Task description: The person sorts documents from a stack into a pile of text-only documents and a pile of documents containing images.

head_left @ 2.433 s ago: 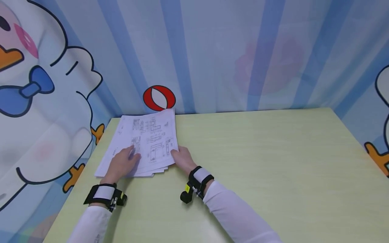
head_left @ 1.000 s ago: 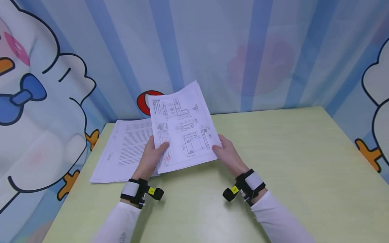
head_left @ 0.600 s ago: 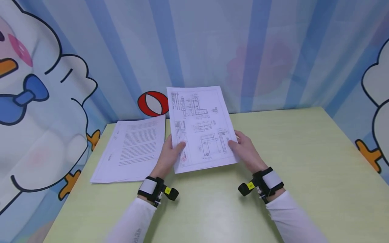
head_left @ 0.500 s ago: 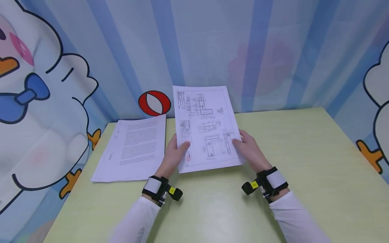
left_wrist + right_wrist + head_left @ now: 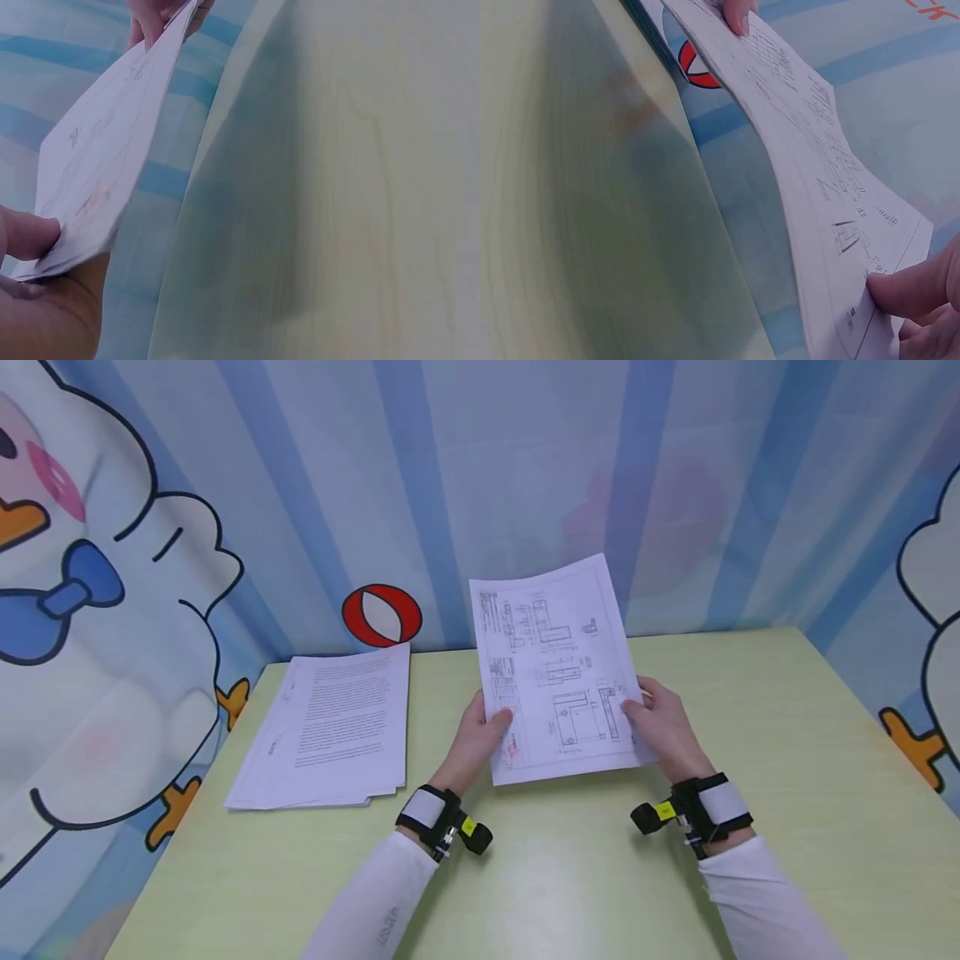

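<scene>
A thin sheaf of paper (image 5: 558,677), its top sheet printed with technical line drawings, is held up off the table between both hands. My left hand (image 5: 474,739) pinches its lower left edge, thumb on the printed face and fingers behind. On the opposite edge my right hand (image 5: 663,727) grips in the same way, thumb in front. Seen from the left wrist, the sheaf (image 5: 105,142) tilts above the table and casts a shadow. In the right wrist view the paper (image 5: 802,165) bends along its length. Fingers behind the paper are partly hidden.
A stack of printed text pages (image 5: 337,727) lies at the left of the pale table (image 5: 750,718), its sheets slightly uneven. Behind the table hangs a blue striped curtain (image 5: 525,468) with cartoon figures. Each wrist carries a strapped camera.
Both hands lifted the drawing sheaf off the stack at left and carried it to the right. The text pages beneath are now uncovered. In the last half second the sheaf moved further right.
</scene>
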{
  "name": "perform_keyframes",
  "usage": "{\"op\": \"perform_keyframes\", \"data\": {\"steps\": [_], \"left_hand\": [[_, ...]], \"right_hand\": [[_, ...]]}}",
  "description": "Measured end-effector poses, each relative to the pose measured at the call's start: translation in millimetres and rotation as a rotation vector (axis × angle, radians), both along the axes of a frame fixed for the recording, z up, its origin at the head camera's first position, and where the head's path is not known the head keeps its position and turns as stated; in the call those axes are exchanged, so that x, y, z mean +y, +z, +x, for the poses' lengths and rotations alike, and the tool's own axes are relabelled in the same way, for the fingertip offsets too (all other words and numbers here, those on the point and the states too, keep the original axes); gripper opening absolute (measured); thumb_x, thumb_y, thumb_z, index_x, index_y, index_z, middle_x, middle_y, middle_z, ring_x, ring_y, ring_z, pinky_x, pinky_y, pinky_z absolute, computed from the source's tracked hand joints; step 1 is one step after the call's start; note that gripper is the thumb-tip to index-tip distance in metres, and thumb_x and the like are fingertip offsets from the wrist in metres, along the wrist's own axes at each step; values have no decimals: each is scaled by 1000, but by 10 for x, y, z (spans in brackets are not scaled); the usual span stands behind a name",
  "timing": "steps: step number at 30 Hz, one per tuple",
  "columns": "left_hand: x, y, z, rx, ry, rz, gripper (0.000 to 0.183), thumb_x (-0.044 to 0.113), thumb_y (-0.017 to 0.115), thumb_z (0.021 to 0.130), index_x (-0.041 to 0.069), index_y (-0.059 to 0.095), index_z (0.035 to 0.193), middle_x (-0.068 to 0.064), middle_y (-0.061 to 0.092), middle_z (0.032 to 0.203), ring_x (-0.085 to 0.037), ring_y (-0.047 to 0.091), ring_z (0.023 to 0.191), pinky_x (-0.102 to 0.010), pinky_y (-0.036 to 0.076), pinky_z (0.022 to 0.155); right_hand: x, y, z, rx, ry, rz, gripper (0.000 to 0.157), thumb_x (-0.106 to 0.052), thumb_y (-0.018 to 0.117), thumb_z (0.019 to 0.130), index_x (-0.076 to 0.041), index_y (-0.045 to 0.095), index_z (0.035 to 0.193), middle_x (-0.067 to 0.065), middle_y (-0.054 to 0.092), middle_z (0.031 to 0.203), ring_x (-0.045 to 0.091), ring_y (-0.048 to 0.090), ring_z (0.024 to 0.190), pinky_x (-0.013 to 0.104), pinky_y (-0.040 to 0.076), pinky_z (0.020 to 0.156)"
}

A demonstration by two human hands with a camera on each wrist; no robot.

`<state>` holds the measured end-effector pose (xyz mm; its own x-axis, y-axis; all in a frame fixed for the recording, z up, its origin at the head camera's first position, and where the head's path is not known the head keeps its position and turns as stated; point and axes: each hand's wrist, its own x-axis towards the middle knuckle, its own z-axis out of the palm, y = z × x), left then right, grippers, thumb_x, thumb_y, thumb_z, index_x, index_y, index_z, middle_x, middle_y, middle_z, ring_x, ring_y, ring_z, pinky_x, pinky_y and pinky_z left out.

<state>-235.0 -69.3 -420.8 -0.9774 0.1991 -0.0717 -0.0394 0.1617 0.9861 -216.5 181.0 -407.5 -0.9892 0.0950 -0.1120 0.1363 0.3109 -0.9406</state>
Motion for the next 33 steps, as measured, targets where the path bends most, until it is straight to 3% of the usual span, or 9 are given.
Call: {"op": "perform_keyframes", "data": {"steps": [5,12,17,26,33], "left_hand": [[167,-26,-37,-28,-43,1,40,16,49,96,21,39,135,-13,66,109,-18,67,86,-25,50,69],[382,-69,-31,-110,-117,-46,47,13,54,93,17,39,137,-12,68,111,-19,68,88,-29,53,65],[513,-137,-19,-135,-179,-92,48,10,56,91,13,42,137,-14,69,108,-19,68,80,-31,56,65],[762,-252,-28,-158,-230,-118,53,4,58,87,7,43,138,-15,70,100,-20,68,72,-34,59,69],[976,-300,-6,-166,-237,-96,63,-4,58,84,5,37,142,-12,68,94,-15,63,61,-33,59,65]], "right_hand": [[209,6,17,-5,-61,32,49,-21,38,99,-10,29,146,22,54,129,32,57,101,30,47,74],[540,-13,39,-12,-81,90,52,-24,36,100,-9,25,148,24,50,132,34,55,105,30,46,72],[721,-74,58,-26,-87,138,53,-24,35,100,-7,23,148,26,49,132,34,54,104,28,46,69],[995,-208,101,-61,-111,239,53,-17,36,98,0,25,146,30,50,127,32,55,97,17,42,55],[1232,-272,112,-67,-99,320,54,-16,37,97,5,24,145,34,49,125,34,54,97,22,42,59]]}}
